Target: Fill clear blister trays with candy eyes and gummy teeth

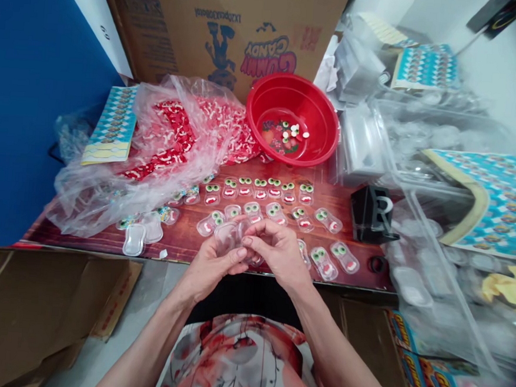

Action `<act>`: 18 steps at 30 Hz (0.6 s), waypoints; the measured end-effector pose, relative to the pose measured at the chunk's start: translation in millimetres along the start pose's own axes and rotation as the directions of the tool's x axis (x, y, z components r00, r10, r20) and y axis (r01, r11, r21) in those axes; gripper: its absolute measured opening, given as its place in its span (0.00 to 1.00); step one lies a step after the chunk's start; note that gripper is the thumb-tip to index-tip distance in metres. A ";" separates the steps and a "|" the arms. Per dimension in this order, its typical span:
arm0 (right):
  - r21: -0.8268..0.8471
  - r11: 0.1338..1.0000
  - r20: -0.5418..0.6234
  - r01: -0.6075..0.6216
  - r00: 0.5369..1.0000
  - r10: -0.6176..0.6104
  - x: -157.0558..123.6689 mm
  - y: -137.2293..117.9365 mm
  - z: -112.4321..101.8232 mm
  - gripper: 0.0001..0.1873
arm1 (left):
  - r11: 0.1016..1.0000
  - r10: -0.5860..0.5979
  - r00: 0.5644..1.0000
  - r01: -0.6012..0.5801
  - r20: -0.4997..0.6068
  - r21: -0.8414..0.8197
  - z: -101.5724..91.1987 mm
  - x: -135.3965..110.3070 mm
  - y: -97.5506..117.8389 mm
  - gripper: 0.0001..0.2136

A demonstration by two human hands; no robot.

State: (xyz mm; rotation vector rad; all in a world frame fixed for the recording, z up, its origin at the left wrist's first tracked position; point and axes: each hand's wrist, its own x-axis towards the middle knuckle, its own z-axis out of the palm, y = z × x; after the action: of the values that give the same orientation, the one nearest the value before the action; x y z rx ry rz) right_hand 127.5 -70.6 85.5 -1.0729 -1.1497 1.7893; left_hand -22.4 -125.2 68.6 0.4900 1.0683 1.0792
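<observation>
Near the table's front edge, my left hand (218, 255) grips a clear plastic blister pack (228, 238) from below. My right hand (274, 250) pinches the right side of the same pack between thumb and fingers. The fingers hide part of the pack, and I cannot make out whether anything lies in it. Around my hands stand rows of clear packs, each with green-and-white eye candies and a red mouth candy, such as one pack (324, 263) to the right. Two bare packs (134, 239) lie at the left front.
A red bowl (330, 98) at the back holds several eye candies. Left of it is a plastic bag of red-and-white candies (174, 134). A black tape dispenser (371, 213), a clear bin (444, 307) and printed card sheets (496, 204) stand right. A cardboard box (173, 22) rises behind.
</observation>
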 end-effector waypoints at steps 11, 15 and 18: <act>-0.019 1.000 0.030 -0.006 1.000 0.006 0.5 -1.6 -2.1 0.13 | 1.000 -0.019 1.000 0.018 -0.002 -0.025 4.2 -2.8 6.1 0.30; -0.015 1.000 0.043 -0.012 0.999 0.013 1.0 -0.1 -2.2 0.14 | 0.999 -0.023 1.000 0.023 -0.002 -0.024 3.6 -3.4 6.6 0.31; -0.018 1.000 0.047 -0.012 0.999 0.012 1.1 -0.5 -1.7 0.14 | 1.000 -0.012 1.000 0.012 0.009 -0.011 3.0 -4.1 5.8 0.32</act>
State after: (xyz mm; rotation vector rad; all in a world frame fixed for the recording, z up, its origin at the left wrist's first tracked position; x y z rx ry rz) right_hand 128.7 -69.0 85.3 -1.0550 -1.1921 1.8257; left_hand -22.8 -125.9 76.3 0.4792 1.0560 1.0710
